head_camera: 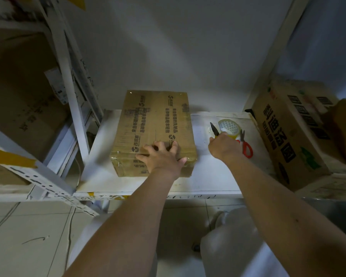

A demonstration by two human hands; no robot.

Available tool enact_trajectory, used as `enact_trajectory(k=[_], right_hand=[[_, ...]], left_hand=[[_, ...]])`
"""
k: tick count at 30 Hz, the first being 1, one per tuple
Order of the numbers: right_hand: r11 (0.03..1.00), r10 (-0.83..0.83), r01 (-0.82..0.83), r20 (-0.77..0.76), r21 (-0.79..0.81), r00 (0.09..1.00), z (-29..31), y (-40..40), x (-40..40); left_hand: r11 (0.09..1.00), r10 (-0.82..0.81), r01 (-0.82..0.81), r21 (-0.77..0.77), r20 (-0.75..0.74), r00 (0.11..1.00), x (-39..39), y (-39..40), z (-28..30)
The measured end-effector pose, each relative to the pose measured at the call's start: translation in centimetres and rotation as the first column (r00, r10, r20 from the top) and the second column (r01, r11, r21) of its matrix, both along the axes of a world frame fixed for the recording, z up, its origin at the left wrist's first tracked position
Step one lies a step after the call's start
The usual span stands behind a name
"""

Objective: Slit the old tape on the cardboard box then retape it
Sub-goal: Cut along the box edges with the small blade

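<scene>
A person stood at a white shelf (100, 176) with both bare arms stretched forward, seen from the head camera. The left hand (160, 155) lay spread on the near end of a sealed cardboard box (155, 124), fingers straight and pressing down, thumb hooked over the near top edge beside the clear old tape (126, 156) that wrapped that end.

The right hand (224, 145) was off the box, just to its right, fingers curled round the handle of a dark-bladed cutting tool (214, 128) whose tip pointed away from the person; whether it was a knife or a second pair of scissors could not be told. Directly beyond that hand sat a roll of clear tape (229, 125), and just to the hand's right lay red-handled scissors (246, 145). A larger printed carton (288, 136) stood further right.

The box's long axis ran straight away from the person, and its centre seam (155, 120) followed the same line, starting just past the left fingertips. That seam lay to the left of the blade hand, so the tool-bearing right hand, the nearer free hand, would likely have to cross leftward and draw along the seam while the left held the box steady. No cut was visible in the tape.
</scene>
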State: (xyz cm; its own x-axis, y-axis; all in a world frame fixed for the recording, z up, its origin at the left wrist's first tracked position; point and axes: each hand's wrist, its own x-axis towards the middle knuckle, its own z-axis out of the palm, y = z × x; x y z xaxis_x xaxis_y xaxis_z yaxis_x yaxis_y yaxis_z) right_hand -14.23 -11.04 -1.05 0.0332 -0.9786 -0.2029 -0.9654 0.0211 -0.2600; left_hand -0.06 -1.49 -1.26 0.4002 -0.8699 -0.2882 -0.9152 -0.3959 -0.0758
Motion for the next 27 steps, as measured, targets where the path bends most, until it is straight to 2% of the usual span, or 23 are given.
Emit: enact_trajectory(k=[4,7,9,14,16,19,21,22,25,27], right_hand=[[0.991,0.017,-0.004,-0.096,0.134,0.995,-0.7,-1.5,-0.4],[0.984,-0.018,0.030,-0.075,0.173,0.997,-1.4,-2.0,-0.9],[0.988,-0.048,0.054,-0.046,0.144,0.998,-2.0,-2.1,-1.2],[0.997,-0.061,0.050,0.198,0.062,0.978,-0.6,0.7,0.6],[0.995,-0.032,0.006,0.265,0.099,0.964,-0.1,2.5,1.8],[0.989,-0.002,-0.043,0.298,0.144,0.955,-0.1,4.5,3.3],[0.990,0.001,-0.044,0.297,0.136,0.955,-0.3,5.6,3.8],[0.992,0.001,-0.039,0.296,0.123,0.955,-0.3,6.0,4.0],[0.996,0.021,-0.045,0.283,0.081,0.959,-0.5,6.7,4.3],[0.996,0.061,-0.077,0.255,0.054,0.965,-0.2,6.9,4.5]], left_hand=[[1.000,-0.004,0.004,0.008,-0.004,1.000,-0.1,0.0,0.0],[1.000,-0.004,0.004,0.011,0.000,1.000,0.1,0.1,0.1],[1.000,-0.005,0.005,0.011,0.009,1.000,0.1,0.1,0.0],[0.997,-0.060,0.060,0.051,0.000,0.998,0.6,0.4,0.9],[0.997,-0.076,0.075,-0.036,-0.012,0.997,1.5,1.0,1.4],[0.955,0.143,-0.139,-0.262,-0.003,0.990,4.5,2.2,1.6],[0.909,0.331,-0.326,-0.259,-0.025,0.943,7.0,3.2,1.4],[0.883,0.397,-0.405,-0.239,-0.083,0.914,8.1,3.6,1.4],[0.823,0.429,-0.528,-0.209,-0.381,0.819,10.1,4.5,1.2],[0.805,0.412,-0.549,-0.225,-0.454,0.790,10.1,5.2,1.3]])
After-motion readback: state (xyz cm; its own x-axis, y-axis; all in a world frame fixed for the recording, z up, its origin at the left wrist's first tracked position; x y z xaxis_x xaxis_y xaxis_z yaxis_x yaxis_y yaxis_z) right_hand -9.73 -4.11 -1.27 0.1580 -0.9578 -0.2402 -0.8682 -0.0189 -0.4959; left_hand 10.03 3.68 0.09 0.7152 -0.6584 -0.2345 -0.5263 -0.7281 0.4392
